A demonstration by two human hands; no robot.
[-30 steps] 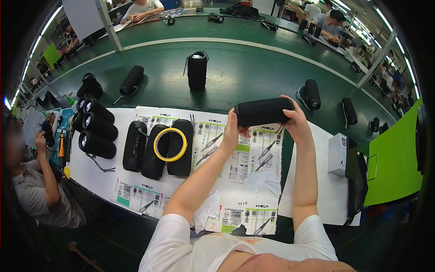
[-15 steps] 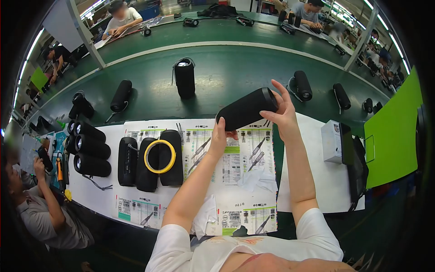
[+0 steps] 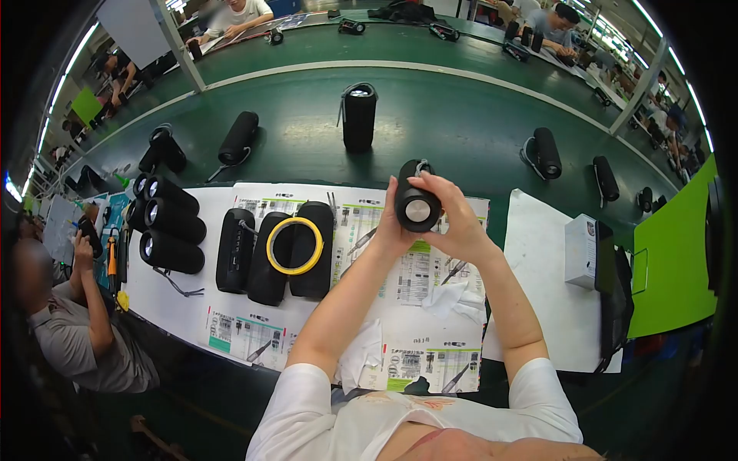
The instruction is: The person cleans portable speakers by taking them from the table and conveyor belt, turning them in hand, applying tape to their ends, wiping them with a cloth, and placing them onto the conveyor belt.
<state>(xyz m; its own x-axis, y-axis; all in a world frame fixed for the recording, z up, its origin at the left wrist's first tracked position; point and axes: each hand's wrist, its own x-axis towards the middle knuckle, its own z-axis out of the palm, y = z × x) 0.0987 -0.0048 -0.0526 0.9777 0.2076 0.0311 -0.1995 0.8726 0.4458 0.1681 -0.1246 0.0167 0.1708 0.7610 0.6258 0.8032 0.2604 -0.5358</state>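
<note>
A black cylindrical speaker (image 3: 416, 192) is held between both hands over the printed sheets (image 3: 415, 284), its round silver end facing me and a grey cord at its far end. My left hand (image 3: 392, 219) wraps its left side. On its right side, my right hand (image 3: 457, 215) grips it with fingers over the top and the thumb low. To the left, a yellow tape ring (image 3: 273, 265) lies across two black speakers (image 3: 311, 280), and another speaker (image 3: 234, 250) with a cord lies beside them.
Several speakers (image 3: 175, 221) are stacked at the left, near a seated co-worker (image 3: 84, 330). More stand or lie on the green surface (image 3: 300, 107), one upright (image 3: 359, 119). Crumpled white paper (image 3: 361, 353) is near my body. At right are a white box (image 3: 581, 252) and green board (image 3: 673, 253).
The held speaker has turned from sideways to end-on, its silver end now towards me. My right hand has moved left and closed round it. The camera view has shifted slightly.
</note>
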